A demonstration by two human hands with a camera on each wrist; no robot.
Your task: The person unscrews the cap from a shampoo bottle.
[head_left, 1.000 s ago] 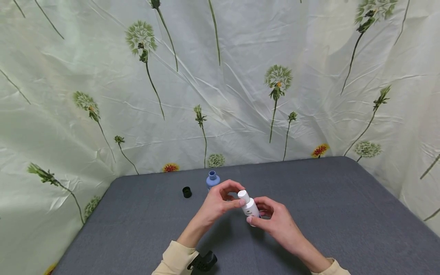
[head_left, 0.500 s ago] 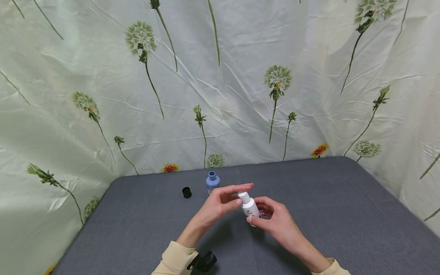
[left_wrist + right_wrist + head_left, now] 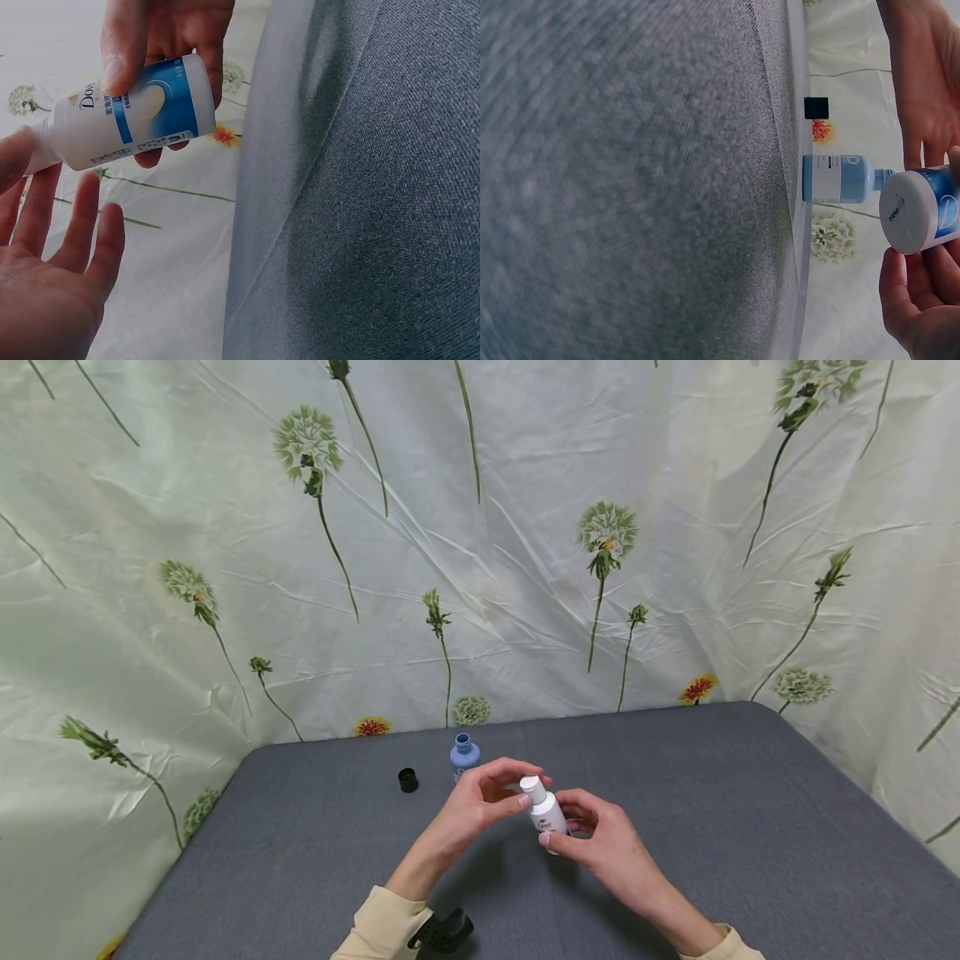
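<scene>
A small white Dove bottle [image 3: 548, 817], tilted, is held above the table. My right hand [image 3: 611, 843] grips its body between thumb and fingers. At the upper end, my left hand [image 3: 480, 802] pinches the white cap [image 3: 533, 787] with the thumb on the near side and the fingers behind. The left wrist view shows the bottle's blue-and-white label [image 3: 161, 105], with the left thumb and forefinger at the cap end and the other fingers spread. In the right wrist view the round white base [image 3: 907, 214] faces the camera.
A blue bottle [image 3: 465, 755] with an uncapped neck stands behind my left hand, its lower part hidden in the head view. To its left on the grey table [image 3: 300, 860] sits a black cap [image 3: 408, 780]. A flower-patterned curtain [image 3: 525, 568] hangs behind the table.
My left fingers straightened out over the cap half a second ago and have now bent back around it. The right hand and the bottle have hardly moved.
</scene>
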